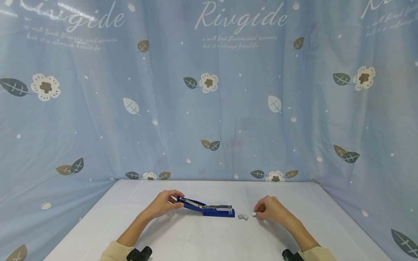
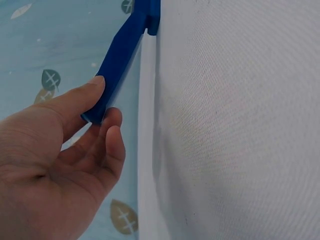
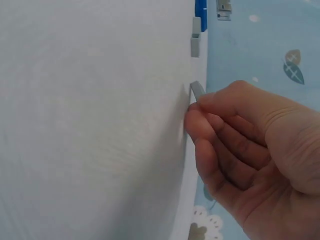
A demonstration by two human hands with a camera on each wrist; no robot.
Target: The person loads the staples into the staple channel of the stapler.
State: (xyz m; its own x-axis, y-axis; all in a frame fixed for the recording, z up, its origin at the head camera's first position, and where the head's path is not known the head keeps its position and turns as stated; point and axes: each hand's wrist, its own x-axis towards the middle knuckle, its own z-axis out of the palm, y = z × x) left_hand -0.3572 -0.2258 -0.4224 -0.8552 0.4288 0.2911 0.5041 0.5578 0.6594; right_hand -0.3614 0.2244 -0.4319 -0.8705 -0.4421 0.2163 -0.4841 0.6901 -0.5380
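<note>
A blue stapler point(image 1: 218, 213) lies on the white table, its top swung far back to the left and its metal staple channel exposed. My left hand point(image 1: 164, 203) pinches the raised end of that top between thumb and fingers; the left wrist view shows the thumb on the blue cover point(image 2: 117, 57). To the right, my right hand point(image 1: 271, 209) pinches a small grey strip of staples point(image 3: 197, 91) between thumb and forefinger, just at the table surface. Two more short staple strips point(image 1: 243, 216) lie between the stapler and my right hand.
The white table point(image 1: 196, 243) reaches back to a blue patterned curtain point(image 1: 209, 116), which also hangs along both sides. A dark wrist device point(image 1: 139, 253) sits at the left sleeve, another point(image 1: 291, 255) at the right sleeve.
</note>
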